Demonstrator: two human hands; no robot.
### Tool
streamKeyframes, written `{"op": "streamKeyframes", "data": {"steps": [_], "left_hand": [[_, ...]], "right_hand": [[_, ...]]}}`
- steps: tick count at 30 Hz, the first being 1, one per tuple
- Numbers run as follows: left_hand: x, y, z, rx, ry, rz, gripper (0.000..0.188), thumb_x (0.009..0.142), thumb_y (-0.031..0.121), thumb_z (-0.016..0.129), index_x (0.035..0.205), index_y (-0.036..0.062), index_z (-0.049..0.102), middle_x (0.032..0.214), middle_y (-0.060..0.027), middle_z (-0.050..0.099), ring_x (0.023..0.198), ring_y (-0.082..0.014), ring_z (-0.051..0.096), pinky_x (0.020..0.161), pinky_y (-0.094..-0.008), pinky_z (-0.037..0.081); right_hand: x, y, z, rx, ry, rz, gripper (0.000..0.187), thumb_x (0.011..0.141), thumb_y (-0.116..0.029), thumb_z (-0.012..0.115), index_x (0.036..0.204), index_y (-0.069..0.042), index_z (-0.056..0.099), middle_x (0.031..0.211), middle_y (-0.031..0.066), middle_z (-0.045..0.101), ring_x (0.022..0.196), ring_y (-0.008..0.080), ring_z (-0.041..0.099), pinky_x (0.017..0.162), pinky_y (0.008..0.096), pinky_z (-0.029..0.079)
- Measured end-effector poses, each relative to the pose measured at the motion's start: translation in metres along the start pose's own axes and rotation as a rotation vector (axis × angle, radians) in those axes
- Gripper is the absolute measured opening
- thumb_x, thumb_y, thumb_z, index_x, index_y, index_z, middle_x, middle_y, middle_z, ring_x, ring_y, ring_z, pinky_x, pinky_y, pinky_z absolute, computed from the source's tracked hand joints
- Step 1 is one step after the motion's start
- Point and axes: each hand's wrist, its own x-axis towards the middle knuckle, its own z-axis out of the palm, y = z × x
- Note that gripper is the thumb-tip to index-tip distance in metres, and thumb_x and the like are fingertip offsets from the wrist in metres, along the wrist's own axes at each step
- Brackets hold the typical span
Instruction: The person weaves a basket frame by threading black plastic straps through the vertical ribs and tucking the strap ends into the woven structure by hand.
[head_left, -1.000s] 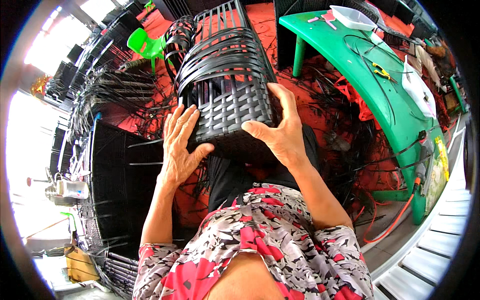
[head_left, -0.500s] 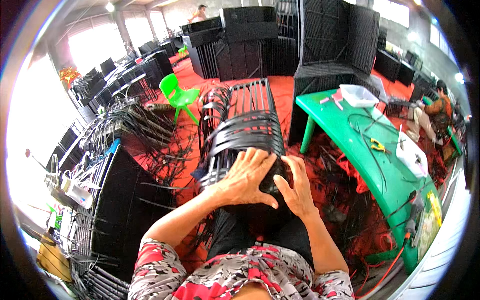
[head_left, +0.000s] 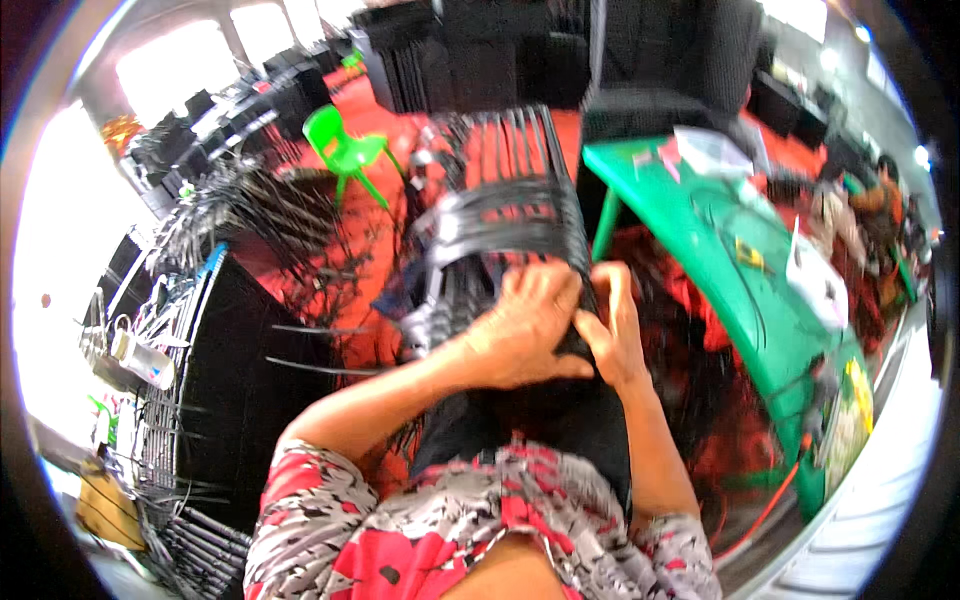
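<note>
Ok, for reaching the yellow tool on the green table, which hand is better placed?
Probably the right hand: it is nearer the yellow tool, with the green table on its own side. The left hand is farther off, at the black woven piece.

That table (head_left: 665, 195) is plain green — left of it, a black woven frame (head_left: 500, 195), a brighter green chair (head_left: 352, 155), red floor (head_left: 387, 217), and a floral shirt (head_left: 430, 515) in red, black and pale grey.

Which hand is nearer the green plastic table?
Right. Right hand: left of the table, by the right edge of the black woven frame. Left hand: farther left, over the frame's near end.
</note>
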Motion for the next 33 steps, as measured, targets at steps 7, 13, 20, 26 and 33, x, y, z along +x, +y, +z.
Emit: {"op": "streamKeyframes", "data": {"steps": [7,13,20,26,33], "left_hand": [[-0.040,0.006,-0.034,-0.054,-0.035,-0.179,0.108,0.052,0.038,0.085,0.133,-0.0080,0.031,0.134,-0.0220,0.028,0.128,-0.0447,0.024,0.107,-0.0496,0.027],[-0.053,0.006,-0.044,0.022,-0.110,-0.311,0.107,0.051,0.037,0.085,0.134,-0.0054,0.033,0.135,-0.0203,0.029,0.126,-0.0447,0.026,0.105,-0.0518,0.027],[-0.054,0.003,-0.044,-0.019,-0.072,-0.278,0.098,0.050,0.036,0.085,0.128,-0.0055,0.043,0.131,-0.0185,0.036,0.121,-0.0437,0.034,0.102,-0.0521,0.030],[-0.053,-0.001,-0.039,-0.012,-0.034,-0.237,0.096,0.050,0.034,0.086,0.126,-0.0066,0.046,0.129,-0.0180,0.039,0.118,-0.0437,0.036,0.101,-0.0511,0.032],[-0.061,-0.016,-0.046,-0.137,0.321,-0.288,0.059,0.069,0.040,0.076,0.109,-0.0002,0.061,0.109,-0.0146,0.054,0.095,-0.0279,0.054,0.085,-0.0377,0.044]], "right_hand": [[-0.019,-0.034,0.035,0.323,0.141,0.019,0.062,0.072,-0.024,0.073,0.118,0.004,0.041,0.109,0.0185,0.045,0.097,0.0310,0.047,0.086,0.0382,0.040],[-0.035,-0.011,0.056,0.186,0.011,-0.096,0.095,0.076,-0.061,0.059,0.132,0.010,0.033,0.135,0.0269,0.034,0.120,0.0401,0.035,0.104,0.0470,0.025],[-0.032,-0.013,0.056,0.139,0.016,-0.182,0.096,0.073,-0.062,0.060,0.133,0.010,0.035,0.138,0.0270,0.034,0.118,0.0435,0.035,0.102,0.0506,0.027],[-0.029,-0.009,0.059,0.149,0.112,-0.223,0.078,0.070,-0.046,0.065,0.122,0.010,0.051,0.130,0.0263,0.047,0.109,0.0401,0.047,0.097,0.0477,0.034],[-0.030,-0.007,0.057,0.167,0.098,-0.203,0.082,0.070,-0.048,0.065,0.125,0.009,0.046,0.133,0.0253,0.043,0.114,0.0413,0.042,0.100,0.0475,0.031]]}}
